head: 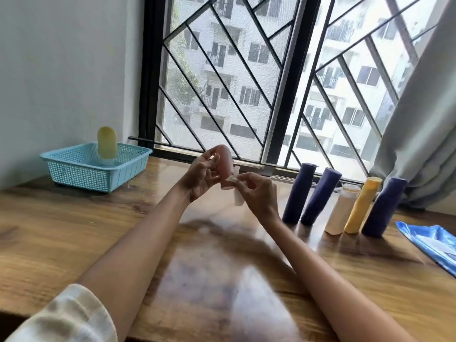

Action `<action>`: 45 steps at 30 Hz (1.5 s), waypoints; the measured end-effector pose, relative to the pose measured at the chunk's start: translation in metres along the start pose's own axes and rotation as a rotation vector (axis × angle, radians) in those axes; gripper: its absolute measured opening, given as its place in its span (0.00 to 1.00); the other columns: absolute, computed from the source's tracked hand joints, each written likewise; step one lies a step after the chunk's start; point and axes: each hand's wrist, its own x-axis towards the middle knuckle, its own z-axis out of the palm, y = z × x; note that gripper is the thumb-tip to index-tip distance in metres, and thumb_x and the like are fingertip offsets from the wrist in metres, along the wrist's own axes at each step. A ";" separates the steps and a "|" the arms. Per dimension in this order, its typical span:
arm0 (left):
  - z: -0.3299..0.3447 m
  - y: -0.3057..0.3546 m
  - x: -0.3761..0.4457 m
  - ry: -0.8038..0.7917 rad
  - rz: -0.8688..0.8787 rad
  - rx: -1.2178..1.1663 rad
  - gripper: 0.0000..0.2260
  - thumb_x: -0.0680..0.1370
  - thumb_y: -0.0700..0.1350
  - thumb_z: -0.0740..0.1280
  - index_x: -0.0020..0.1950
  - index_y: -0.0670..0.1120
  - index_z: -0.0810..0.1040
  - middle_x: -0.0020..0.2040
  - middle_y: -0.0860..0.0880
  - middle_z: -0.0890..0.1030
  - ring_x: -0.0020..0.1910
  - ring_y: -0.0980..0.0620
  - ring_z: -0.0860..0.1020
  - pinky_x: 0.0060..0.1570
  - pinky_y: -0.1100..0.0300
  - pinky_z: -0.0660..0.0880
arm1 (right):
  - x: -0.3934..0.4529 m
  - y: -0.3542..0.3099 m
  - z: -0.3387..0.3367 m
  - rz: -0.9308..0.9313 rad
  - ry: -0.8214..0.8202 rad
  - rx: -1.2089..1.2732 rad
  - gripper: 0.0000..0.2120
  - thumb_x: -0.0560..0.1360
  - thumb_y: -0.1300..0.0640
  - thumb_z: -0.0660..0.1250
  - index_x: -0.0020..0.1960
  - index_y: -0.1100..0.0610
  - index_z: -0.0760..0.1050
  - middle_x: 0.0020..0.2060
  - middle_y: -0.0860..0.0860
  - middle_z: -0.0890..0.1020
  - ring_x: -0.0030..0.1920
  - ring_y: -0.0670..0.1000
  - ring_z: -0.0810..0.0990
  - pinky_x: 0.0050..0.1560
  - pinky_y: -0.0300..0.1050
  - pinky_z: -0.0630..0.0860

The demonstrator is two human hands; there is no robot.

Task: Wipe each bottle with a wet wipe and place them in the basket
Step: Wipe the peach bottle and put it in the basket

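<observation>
My left hand (201,172) grips a pale pink bottle (225,164) upright above the wooden table (74,230). My right hand (257,192) pinches a white wet wipe (235,188) against the bottle's lower part. A light blue basket (81,174) stands at the far left with a yellow bottle (107,144) upright inside it. At the right stands a row of bottles: two dark blue ones (299,191) (320,195), a white one (341,208), a yellow one (361,204) and a third dark blue one (383,206).
A blue wet wipe packet (434,243) lies at the table's right edge. A barred window (271,82) runs behind the table, with a grey curtain (419,132) at the right and a white wall at the left.
</observation>
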 end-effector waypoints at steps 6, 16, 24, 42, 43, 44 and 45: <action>-0.001 -0.003 0.002 0.104 0.026 0.018 0.10 0.81 0.39 0.57 0.61 0.48 0.68 0.42 0.46 0.76 0.39 0.48 0.78 0.39 0.56 0.79 | 0.005 0.003 -0.008 0.114 0.063 0.039 0.04 0.72 0.57 0.70 0.45 0.55 0.83 0.35 0.48 0.82 0.36 0.44 0.78 0.36 0.39 0.73; 0.029 -0.023 0.010 0.262 0.262 0.329 0.19 0.79 0.36 0.62 0.69 0.47 0.68 0.41 0.46 0.75 0.41 0.50 0.75 0.44 0.53 0.77 | 0.001 0.001 -0.007 0.698 -0.074 0.787 0.11 0.75 0.67 0.65 0.57 0.67 0.75 0.42 0.60 0.82 0.40 0.53 0.82 0.40 0.41 0.80; 0.019 -0.022 0.009 0.266 0.242 0.427 0.19 0.79 0.35 0.62 0.69 0.46 0.68 0.44 0.47 0.75 0.47 0.47 0.74 0.52 0.47 0.75 | 0.007 -0.006 -0.021 0.638 -0.400 0.491 0.05 0.73 0.65 0.64 0.47 0.64 0.78 0.38 0.57 0.82 0.33 0.49 0.82 0.32 0.38 0.78; 0.013 -0.013 -0.008 0.091 -0.102 0.144 0.16 0.81 0.37 0.46 0.64 0.42 0.68 0.49 0.38 0.78 0.43 0.41 0.78 0.43 0.52 0.74 | 0.017 0.004 -0.030 0.308 -0.483 0.016 0.12 0.71 0.47 0.71 0.39 0.56 0.76 0.33 0.51 0.76 0.33 0.45 0.74 0.31 0.37 0.73; 0.013 -0.013 -0.008 0.089 -0.102 0.132 0.16 0.81 0.37 0.46 0.64 0.42 0.68 0.49 0.38 0.78 0.43 0.41 0.78 0.43 0.52 0.75 | 0.018 0.008 -0.028 0.315 -0.433 0.054 0.12 0.71 0.48 0.72 0.40 0.56 0.75 0.34 0.51 0.77 0.34 0.46 0.75 0.33 0.38 0.75; 0.014 -0.014 -0.008 0.088 -0.101 0.120 0.15 0.81 0.37 0.47 0.63 0.41 0.68 0.49 0.38 0.78 0.42 0.41 0.78 0.42 0.52 0.75 | 0.019 0.010 -0.026 0.322 -0.399 0.081 0.12 0.70 0.48 0.72 0.42 0.57 0.75 0.36 0.52 0.78 0.35 0.47 0.76 0.34 0.40 0.76; 0.016 -0.014 -0.008 0.085 -0.100 0.107 0.15 0.81 0.37 0.47 0.63 0.41 0.68 0.48 0.39 0.78 0.42 0.41 0.78 0.42 0.53 0.75 | 0.019 0.012 -0.024 0.331 -0.383 0.101 0.13 0.71 0.49 0.72 0.45 0.58 0.76 0.38 0.53 0.79 0.37 0.47 0.77 0.35 0.41 0.77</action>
